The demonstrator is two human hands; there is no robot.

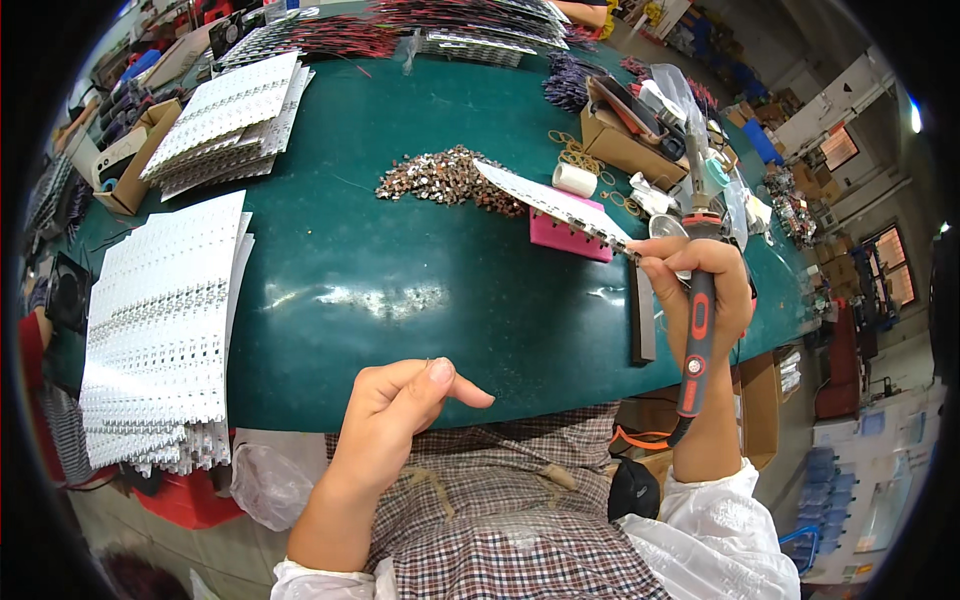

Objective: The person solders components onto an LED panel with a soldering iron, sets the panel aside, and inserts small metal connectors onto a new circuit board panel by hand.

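Observation:
Held up over the right part of the table, my right hand (715, 285) pinches the end of a thin white circuit board (550, 200) between thumb and fingertips. Small dark parts line the board's lower edge. The same hand carries a soldering iron (697, 340) with a grey and red handle, its metal end pointing up and away. My left hand (400, 395) is above the table's front edge, fingers curled and thumb pressed against them; what it holds, if anything, is too small to name. Behind the board lies a heap of small brown and silver metal pieces (445, 178).
Stacks of white boards (165, 320) stand on the green table's (400, 330) left side. A pink block (570, 235), a white roll (574, 180), a dark bar (642, 315) and rubber bands (575, 155) are at right. A cardboard box (620, 140) of tools stands behind.

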